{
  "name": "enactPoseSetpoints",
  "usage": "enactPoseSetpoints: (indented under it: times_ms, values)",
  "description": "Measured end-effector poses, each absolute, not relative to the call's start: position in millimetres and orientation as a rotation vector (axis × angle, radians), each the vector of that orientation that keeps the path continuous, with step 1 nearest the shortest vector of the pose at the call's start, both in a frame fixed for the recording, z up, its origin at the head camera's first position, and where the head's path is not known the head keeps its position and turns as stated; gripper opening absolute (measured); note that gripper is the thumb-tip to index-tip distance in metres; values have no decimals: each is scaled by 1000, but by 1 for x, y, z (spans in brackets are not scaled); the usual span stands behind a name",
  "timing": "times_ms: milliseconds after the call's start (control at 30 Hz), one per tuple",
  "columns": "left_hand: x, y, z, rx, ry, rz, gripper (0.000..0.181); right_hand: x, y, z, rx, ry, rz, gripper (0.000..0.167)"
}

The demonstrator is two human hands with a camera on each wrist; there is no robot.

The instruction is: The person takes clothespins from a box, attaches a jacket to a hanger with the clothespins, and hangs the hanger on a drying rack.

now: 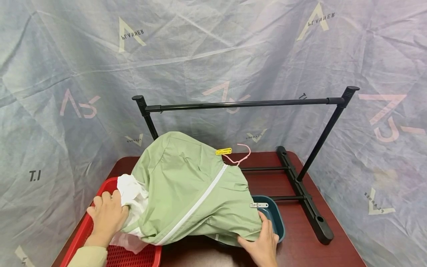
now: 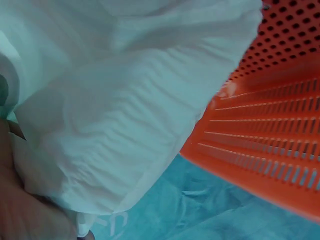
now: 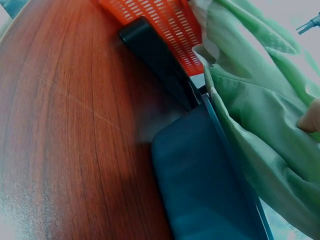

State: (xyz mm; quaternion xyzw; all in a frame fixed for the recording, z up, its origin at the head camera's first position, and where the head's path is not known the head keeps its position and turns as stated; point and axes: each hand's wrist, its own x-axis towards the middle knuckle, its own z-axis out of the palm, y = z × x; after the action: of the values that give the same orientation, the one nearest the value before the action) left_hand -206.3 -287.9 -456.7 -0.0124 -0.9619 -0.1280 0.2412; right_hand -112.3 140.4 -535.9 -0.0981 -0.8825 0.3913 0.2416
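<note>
A light green garment (image 1: pixel 186 174) with a white zipper stripe spreads between my hands, over the red basket and the blue basin. Thin white fabric (image 1: pixel 131 194) bunches at its left side; whether it belongs to the garment I cannot tell. My left hand (image 1: pixel 108 215) grips the white fabric, which fills much of the left wrist view. At the garment's lower right edge, my right hand (image 1: pixel 261 239) pinches the green cloth, thumb in front. A pink hanger hook (image 1: pixel 245 157) sticks out past the top edge, beside a yellow clothespin (image 1: pixel 223 151).
A black rack (image 1: pixel 247 105) stands behind on the dark red table (image 1: pixel 333 222), its foot at the right. The red perforated basket (image 1: pixel 76 237) is at the left. Under the garment's right edge sits the blue basin (image 1: pixel 280 222), with a white clothespin (image 1: pixel 259 205) near its rim.
</note>
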Motion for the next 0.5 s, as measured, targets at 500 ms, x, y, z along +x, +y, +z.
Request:
enactPoseSetpoints:
  times_ms: [500]
  values:
    - [-210,-253,-441,-132,-2530,-335,27,-113,147,-531,-272,-2367,1002,101]
